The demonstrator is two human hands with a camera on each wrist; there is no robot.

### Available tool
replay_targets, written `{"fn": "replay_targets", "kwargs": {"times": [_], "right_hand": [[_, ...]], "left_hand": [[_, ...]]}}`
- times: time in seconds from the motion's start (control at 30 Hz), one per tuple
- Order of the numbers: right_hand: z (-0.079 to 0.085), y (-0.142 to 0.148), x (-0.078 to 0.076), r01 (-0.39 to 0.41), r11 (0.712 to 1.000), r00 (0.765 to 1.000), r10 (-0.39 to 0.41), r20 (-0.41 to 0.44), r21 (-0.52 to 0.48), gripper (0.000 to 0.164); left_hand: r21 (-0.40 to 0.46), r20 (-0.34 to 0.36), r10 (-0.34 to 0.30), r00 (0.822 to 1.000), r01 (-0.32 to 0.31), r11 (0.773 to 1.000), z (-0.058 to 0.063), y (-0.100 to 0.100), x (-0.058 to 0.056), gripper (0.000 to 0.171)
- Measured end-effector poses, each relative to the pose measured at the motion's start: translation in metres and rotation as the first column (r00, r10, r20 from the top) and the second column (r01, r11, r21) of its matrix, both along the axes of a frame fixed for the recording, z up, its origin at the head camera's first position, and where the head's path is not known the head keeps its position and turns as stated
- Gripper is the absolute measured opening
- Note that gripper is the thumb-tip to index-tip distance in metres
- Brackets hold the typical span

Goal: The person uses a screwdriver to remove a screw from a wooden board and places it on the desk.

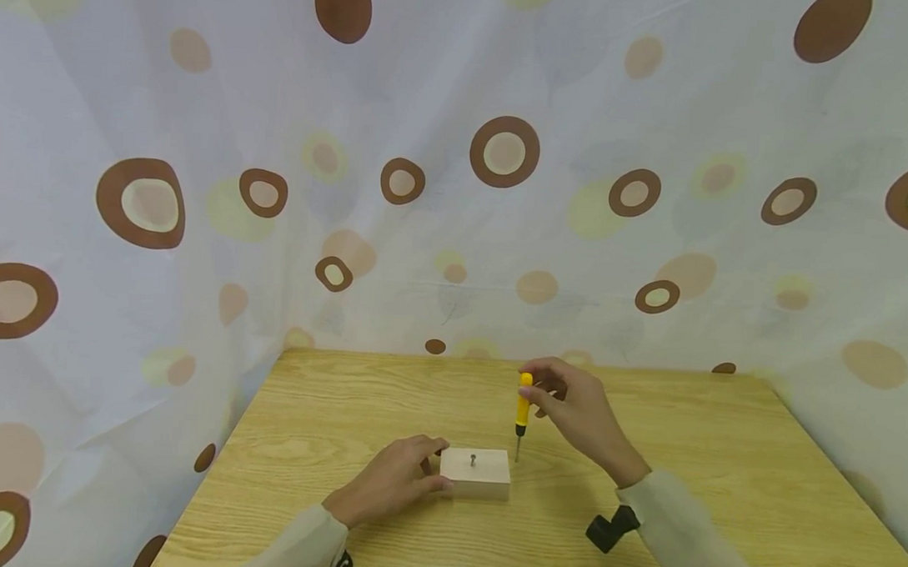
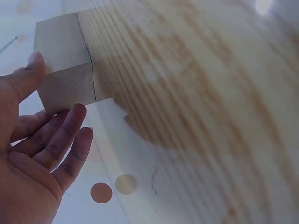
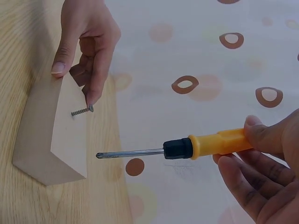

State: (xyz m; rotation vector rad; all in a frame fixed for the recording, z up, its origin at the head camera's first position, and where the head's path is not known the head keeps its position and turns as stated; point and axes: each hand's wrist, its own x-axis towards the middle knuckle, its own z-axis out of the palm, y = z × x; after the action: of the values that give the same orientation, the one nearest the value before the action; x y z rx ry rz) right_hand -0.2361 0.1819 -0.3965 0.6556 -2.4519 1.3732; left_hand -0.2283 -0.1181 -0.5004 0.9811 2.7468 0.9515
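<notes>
A pale wooden block (image 1: 484,487) lies on the table with a screw (image 3: 81,111) standing partly sunk in its top face. My left hand (image 1: 396,475) grips the block's left end, thumb on the near side and fingers at the far side. In my right hand (image 1: 581,409) is a screwdriver (image 3: 217,143) with a yellow handle and black collar, pinched near the handle's end. Its metal shaft points down beside the block's right end, the tip apart from the screw. The left wrist view shows the block (image 2: 70,84) between thumb and fingers.
The wood-grain table (image 1: 330,404) extends around the block on all sides. Behind it and at both sides hangs a pale curtain (image 1: 441,233) with brown and beige dots. A black device (image 1: 612,529) is strapped at the right wrist.
</notes>
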Motion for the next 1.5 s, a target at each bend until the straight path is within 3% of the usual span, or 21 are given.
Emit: {"fn": "replay_targets", "kwargs": {"times": [0.63,1.17,1.5], "right_hand": [[-0.005,-0.035,-0.002,-0.066,0.993,0.996,0.060,-0.061,-0.094,0.026],[-0.016,-0.050,-0.005,-0.082,0.994,0.992,0.075,-0.098,-0.074,0.026],[-0.012,-0.054,-0.003,-0.104,0.994,0.985,0.102,-0.137,-0.013,0.022]], "left_hand": [[-0.023,0.003,0.019,1.000,-0.019,1.000,0.003,-0.001,-0.003,0.065],[-0.061,-0.017,0.014,1.000,-0.015,0.998,0.004,0.000,-0.001,0.059],[-0.069,-0.038,0.006,0.999,-0.008,0.998,0.002,0.001,-0.003,0.060]]}}
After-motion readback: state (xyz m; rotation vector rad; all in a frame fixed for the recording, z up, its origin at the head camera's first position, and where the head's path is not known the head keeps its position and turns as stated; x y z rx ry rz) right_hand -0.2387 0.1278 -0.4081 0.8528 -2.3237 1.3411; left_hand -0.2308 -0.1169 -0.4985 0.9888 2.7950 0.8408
